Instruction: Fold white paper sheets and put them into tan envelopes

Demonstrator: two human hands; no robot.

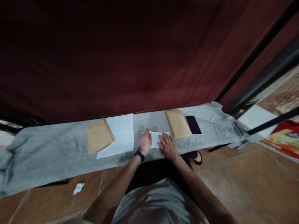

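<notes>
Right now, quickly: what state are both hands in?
Left hand: curled at the left edge of the small, white, rectangular paper; whether it grips cannot be told.
Right hand: open, resting on that paper's right side.

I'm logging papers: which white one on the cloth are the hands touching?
The small white paper, left hand at its edge, right hand on top; the larger white paper lies partly under brown paper.

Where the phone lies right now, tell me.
In the head view, the phone lies right of centre on the gray cloth, just right of the brown paper stack near the right hand.
</notes>
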